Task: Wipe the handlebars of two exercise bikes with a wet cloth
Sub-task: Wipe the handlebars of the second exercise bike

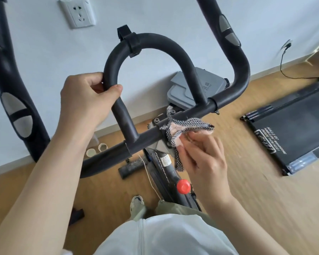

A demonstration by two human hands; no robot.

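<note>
Wooden floor (247,181), pale brown planks, meeting a white wall (173,24) at the far side; treadmill (293,129), black, lying flat on the floor at right, white lettering on its near end too blurred to read; handlebars (149,52) of the near exercise bike, matt black padded tubing, a tall central loop rising from a crossbar that runs from near left to far right, with an outer bar curving up at far right bearing grey oval sensor pads; a black strap clamp sits at the top of the loop; second handlebar (17,107), black with a like grey pad, standing at far left beside the wall; bike frame (164,172), black, below the crossbar, with a small white label and white lettering, neither legible; grey housing (197,87) beyond the loop, stamped with small characters that cannot be read; left hand (85,100), clenched around the left leg of the loop, thumb over the tube; right hand (204,159), fingers pinching the cloth (180,129) against the crossbar's centre clamp; cloth, pink with a black-and-white checked face, crumpled, one strip hanging down toward the frame; red knob (183,186) on the frame, near; wall socket (77,12), white, far left.
</note>
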